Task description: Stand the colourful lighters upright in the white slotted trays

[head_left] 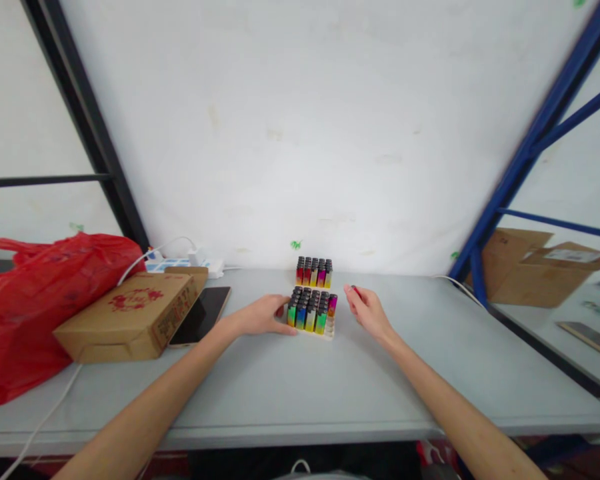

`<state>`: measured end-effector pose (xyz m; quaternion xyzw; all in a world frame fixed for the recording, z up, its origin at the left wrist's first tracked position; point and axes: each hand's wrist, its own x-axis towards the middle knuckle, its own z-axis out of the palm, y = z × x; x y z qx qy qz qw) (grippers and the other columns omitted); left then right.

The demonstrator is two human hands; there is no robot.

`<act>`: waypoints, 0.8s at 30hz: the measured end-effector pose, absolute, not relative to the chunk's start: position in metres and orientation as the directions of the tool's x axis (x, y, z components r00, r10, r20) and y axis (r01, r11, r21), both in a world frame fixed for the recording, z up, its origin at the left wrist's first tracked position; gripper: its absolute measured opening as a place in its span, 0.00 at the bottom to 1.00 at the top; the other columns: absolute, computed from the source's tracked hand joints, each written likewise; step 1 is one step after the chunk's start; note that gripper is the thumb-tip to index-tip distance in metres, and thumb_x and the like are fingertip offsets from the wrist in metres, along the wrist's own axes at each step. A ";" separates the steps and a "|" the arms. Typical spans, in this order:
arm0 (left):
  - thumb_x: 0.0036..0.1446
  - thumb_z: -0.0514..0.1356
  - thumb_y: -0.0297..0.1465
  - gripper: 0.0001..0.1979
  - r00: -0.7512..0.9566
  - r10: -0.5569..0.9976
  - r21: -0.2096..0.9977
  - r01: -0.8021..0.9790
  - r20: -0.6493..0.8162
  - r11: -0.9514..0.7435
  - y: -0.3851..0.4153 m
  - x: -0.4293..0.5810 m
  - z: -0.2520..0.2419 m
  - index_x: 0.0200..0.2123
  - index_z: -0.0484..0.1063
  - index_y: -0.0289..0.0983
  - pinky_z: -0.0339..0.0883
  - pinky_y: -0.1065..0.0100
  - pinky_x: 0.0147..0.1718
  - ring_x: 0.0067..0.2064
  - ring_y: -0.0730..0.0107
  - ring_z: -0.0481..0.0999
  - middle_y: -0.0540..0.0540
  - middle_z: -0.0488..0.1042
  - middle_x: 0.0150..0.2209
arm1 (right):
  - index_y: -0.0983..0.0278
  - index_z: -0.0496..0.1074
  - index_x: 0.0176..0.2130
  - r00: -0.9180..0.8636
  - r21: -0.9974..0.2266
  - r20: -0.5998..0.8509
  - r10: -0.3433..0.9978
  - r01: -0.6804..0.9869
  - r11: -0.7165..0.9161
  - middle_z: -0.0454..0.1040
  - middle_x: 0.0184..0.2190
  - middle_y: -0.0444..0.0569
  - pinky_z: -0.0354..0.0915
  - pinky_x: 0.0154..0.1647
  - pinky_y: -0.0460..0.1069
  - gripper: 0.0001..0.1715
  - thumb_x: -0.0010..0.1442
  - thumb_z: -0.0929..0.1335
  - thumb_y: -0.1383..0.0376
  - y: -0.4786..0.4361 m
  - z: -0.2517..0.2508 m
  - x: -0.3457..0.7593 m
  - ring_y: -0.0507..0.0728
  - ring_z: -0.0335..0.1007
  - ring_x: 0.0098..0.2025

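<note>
Several rows of coloured lighters [310, 319] with black tops stand upright in a pale tray [325, 335] near the middle of the table. My left hand [264, 316] grips this tray's left side, thumb low at the front corner and fingers behind. Some slots [331, 325] at the tray's right front hold no lighter. To the right of the tray, a little apart from it, my right hand [370, 315] is closed on a lighter; only its dark and red end [355, 291] shows. Behind stands a second group of upright lighters [314, 272], mostly red, purple and yellow.
Left on the table are a red plastic bag [55, 287], a cardboard box [130, 307], a dark phone or tablet [203, 313] and a white power strip [214, 268] with cables. A white wall rises behind. A blue metal frame [525, 153] stands right, beyond it an open carton [517, 273].
</note>
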<state>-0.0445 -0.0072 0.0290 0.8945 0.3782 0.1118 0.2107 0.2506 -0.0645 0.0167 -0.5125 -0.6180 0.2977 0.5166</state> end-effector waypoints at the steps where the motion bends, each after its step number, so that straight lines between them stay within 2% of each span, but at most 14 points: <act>1: 0.51 0.69 0.58 0.32 0.692 0.721 0.460 0.626 0.044 -0.629 -0.007 -0.045 0.029 0.45 0.75 0.37 0.66 0.63 0.39 0.40 0.55 0.76 0.43 0.79 0.40 | 0.58 0.57 0.22 0.067 -0.858 0.380 0.923 0.399 0.324 0.56 0.18 0.40 0.50 0.22 0.48 0.39 0.63 0.64 0.32 -0.065 0.015 0.249 0.51 0.51 0.22; 5: 0.51 0.69 0.59 0.32 0.700 0.713 0.473 0.612 0.050 -0.634 -0.007 -0.044 0.029 0.45 0.76 0.37 0.68 0.63 0.40 0.41 0.54 0.77 0.43 0.79 0.41 | 0.58 0.55 0.20 0.064 -0.765 0.458 0.886 0.537 0.357 0.56 0.17 0.41 0.49 0.24 0.48 0.35 0.65 0.63 0.38 -0.067 0.011 0.244 0.52 0.52 0.23; 9: 0.52 0.68 0.59 0.33 0.705 0.708 0.478 0.609 0.039 -0.632 -0.007 -0.044 0.028 0.47 0.76 0.36 0.68 0.62 0.40 0.41 0.54 0.77 0.42 0.79 0.42 | 0.58 0.57 0.21 0.055 -0.754 0.458 0.887 0.553 0.355 0.58 0.17 0.41 0.50 0.24 0.48 0.31 0.66 0.61 0.42 -0.066 0.008 0.241 0.53 0.53 0.23; 13: 0.51 0.69 0.58 0.32 0.692 0.720 0.464 0.622 0.051 -0.631 -0.008 -0.044 0.029 0.47 0.75 0.37 0.68 0.63 0.40 0.40 0.55 0.77 0.43 0.79 0.41 | 0.58 0.58 0.24 0.021 -0.738 0.459 0.888 0.565 0.368 0.61 0.19 0.41 0.54 0.25 0.49 0.31 0.69 0.61 0.41 -0.068 0.010 0.241 0.53 0.57 0.24; 18: 0.51 0.69 0.58 0.32 0.688 0.724 0.458 0.628 0.051 -0.629 -0.009 -0.044 0.030 0.45 0.76 0.37 0.68 0.62 0.40 0.40 0.55 0.77 0.43 0.79 0.40 | 0.58 0.62 0.33 -0.146 -0.728 0.405 0.902 0.545 0.415 0.69 0.25 0.42 0.62 0.28 0.49 0.28 0.75 0.57 0.42 -0.075 0.023 0.248 0.54 0.64 0.25; 21: 0.51 0.69 0.58 0.32 0.688 0.724 0.466 0.625 0.050 -0.626 -0.011 -0.043 0.031 0.45 0.76 0.37 0.68 0.63 0.40 0.40 0.55 0.77 0.44 0.79 0.40 | 0.58 0.64 0.33 -0.259 -0.569 0.474 0.842 0.640 0.517 0.72 0.33 0.48 0.66 0.36 0.51 0.28 0.77 0.57 0.45 -0.078 0.029 0.257 0.57 0.70 0.33; 24: 0.51 0.69 0.58 0.32 0.686 0.726 0.468 0.626 0.049 -0.623 -0.011 -0.043 0.031 0.46 0.76 0.37 0.68 0.63 0.40 0.41 0.55 0.77 0.44 0.79 0.40 | 0.59 0.64 0.30 -0.329 -0.421 0.454 0.828 0.740 0.525 0.72 0.30 0.48 0.63 0.38 0.52 0.29 0.78 0.57 0.47 -0.078 0.031 0.264 0.58 0.68 0.33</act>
